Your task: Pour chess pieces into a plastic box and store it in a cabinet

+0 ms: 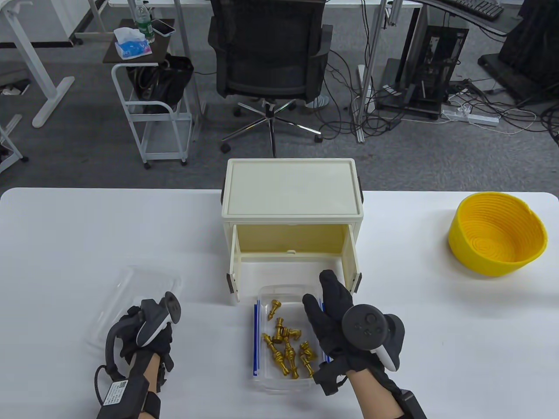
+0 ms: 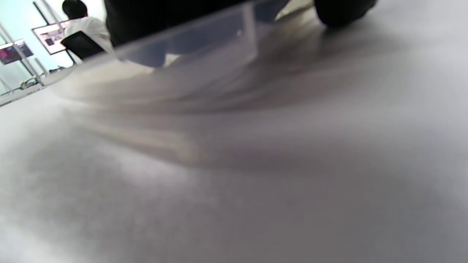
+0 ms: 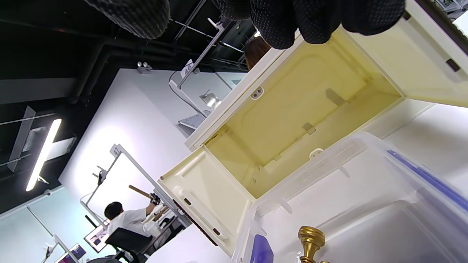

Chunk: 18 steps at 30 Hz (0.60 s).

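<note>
Already the white tabletop (image 1: 65,244) is laid out for the last step: the cream plastic cabinet (image 1: 291,192) stands at the middle of its far edge with both doors swung wide and its yellowish inside bare, probably so the box can slide straight in. A yellow ribbed bowl (image 1: 498,238) sits off toward the far right corner, well apart. Directly before the cabinet mouth, toward the near edge, lies the clear plastic box with blue clips (image 1: 257,345), its top open, the gold chess pieces (image 1: 288,349) heaped inside. A clear plastic lid or tray (image 1: 131,283) lies at the near left. The right hand (image 1: 334,318) hangs over the box's right rim, fingers spread loosely, gripping nothing that shows. The left hand (image 1: 146,331) rests on the clear tray; whether its fingers curl around it I cannot tell
</note>
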Motion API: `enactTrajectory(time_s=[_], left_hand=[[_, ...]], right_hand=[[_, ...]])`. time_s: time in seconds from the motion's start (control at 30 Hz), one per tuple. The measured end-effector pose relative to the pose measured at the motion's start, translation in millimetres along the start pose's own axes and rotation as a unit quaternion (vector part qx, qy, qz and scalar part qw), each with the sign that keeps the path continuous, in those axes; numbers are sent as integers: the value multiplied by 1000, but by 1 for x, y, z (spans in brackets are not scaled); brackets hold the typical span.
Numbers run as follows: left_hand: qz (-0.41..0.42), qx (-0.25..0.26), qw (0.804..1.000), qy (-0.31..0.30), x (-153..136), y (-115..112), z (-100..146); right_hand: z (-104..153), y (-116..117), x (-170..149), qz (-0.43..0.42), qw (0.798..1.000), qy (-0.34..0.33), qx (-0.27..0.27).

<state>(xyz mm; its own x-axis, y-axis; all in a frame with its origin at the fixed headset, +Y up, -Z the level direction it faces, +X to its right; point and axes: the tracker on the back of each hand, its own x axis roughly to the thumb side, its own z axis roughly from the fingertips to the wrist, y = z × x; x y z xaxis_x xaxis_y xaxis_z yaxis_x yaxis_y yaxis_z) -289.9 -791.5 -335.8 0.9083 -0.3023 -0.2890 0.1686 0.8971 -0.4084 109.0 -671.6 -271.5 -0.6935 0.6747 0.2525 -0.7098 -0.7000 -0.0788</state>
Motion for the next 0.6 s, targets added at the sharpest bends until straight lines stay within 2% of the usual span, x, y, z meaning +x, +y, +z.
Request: enactTrajectory(time_s=[0.13,0.27,0.47,0.57,0.6], left_hand=[[-29,27,999,-22,4,3,3],[-25,131,991,-25,1,16,14],[83,236,968,2,-14,47,37],[180,287,941,-17,-21,66,52],[229,305,924,-32,-25,76,60]], right_hand=[[0,-1,-1,2,1000,3,-1],[0,-3,-3,-3,1000,7,-1],[0,-4,-4,-2,1000,10,-4],[-1,-3,-5,-3,1000,10,-2],[0,-3,-4,-3,1000,10,-1]])
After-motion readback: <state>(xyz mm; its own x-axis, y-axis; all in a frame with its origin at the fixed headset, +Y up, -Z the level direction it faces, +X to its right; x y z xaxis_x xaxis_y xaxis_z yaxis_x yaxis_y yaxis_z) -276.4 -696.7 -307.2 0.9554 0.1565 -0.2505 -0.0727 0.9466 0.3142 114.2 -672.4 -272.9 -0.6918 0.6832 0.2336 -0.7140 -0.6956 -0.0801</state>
